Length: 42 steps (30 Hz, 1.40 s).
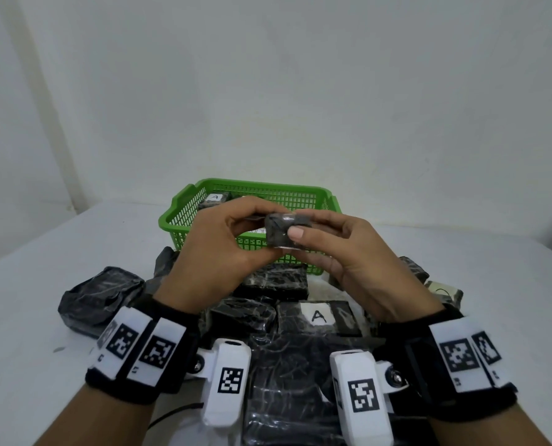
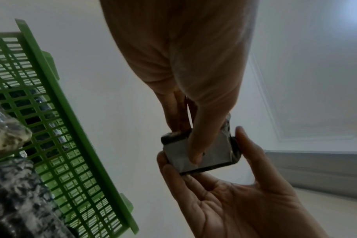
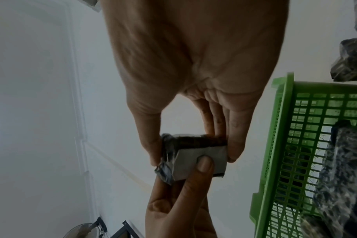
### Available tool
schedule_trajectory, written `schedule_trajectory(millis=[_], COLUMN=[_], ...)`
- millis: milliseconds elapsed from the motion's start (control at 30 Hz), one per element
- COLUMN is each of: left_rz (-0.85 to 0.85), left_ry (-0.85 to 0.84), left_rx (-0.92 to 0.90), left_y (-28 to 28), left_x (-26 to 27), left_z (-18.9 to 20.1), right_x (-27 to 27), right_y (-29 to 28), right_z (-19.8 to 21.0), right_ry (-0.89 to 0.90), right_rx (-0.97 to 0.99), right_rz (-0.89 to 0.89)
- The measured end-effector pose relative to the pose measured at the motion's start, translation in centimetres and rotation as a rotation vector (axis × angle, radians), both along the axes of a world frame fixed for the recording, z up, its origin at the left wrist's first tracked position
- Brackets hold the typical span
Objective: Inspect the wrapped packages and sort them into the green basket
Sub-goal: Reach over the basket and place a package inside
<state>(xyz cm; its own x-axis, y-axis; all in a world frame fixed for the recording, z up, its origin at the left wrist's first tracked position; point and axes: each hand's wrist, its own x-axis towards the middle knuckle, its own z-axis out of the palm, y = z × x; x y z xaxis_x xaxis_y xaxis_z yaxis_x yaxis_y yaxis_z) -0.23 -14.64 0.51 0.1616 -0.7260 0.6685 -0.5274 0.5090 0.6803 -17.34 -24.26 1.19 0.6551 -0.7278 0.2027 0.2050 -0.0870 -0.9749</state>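
A: Packages (image 1: 287, 368), dark-wrapped, piled nearest on the table (image 1: 43, 252); one shows an "A" label (image 1: 317, 315).

B: Hands?

A: Left hand (image 1: 223, 243) and right hand (image 1: 348, 252) together, both pinching one small package (image 1: 279, 231) above the pile, just before the green basket (image 1: 184, 214).

B: Step?

A: Inspection, likely. Next: find its label, then drop it in the basket, which already holds one marked "A".

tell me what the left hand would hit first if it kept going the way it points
The left hand points forward over the basket. Going straight on, it would likely meet the basket's far wall first, though depth is hard to judge; the small package is already in its grip.
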Motion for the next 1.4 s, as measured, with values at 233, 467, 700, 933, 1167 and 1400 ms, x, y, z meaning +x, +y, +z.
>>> schedule_trajectory(millis=[233, 467, 700, 933, 1167, 1400], left_rz=[0.014, 0.009, -0.009, 0.073, 0.244, 0.598], left_ry=[-0.018, 0.286, 0.384, 0.515, 0.323, 0.147], left_rx=[0.011, 0.025, 0.001, 0.042, 0.228, 0.561], left_y=[0.0, 0.1, 0.3, -0.2, -1.0, -6.7], left_x=[-0.3, 0.2, 0.3, 0.3, 6.4, 16.8], left_z=[-0.1, 0.4, 0.8, 1.3, 4.5, 3.8], right_x=[0.1, -0.4, 0.5, 1.3, 5.6, 15.0], right_y=[0.2, 0.2, 0.1, -0.1, -2.6, -8.0], right_z=[-0.1, 0.3, 0.6, 3.1, 5.6, 4.1], right_ry=[0.038, 0.062, -0.033, -0.027, 0.029, 0.274], right_rx=[-0.045, -0.073, 0.010, 0.074, 0.099, 0.152], right_rz=[-0.025, 0.047, -0.073, -0.046, -0.020, -0.105])
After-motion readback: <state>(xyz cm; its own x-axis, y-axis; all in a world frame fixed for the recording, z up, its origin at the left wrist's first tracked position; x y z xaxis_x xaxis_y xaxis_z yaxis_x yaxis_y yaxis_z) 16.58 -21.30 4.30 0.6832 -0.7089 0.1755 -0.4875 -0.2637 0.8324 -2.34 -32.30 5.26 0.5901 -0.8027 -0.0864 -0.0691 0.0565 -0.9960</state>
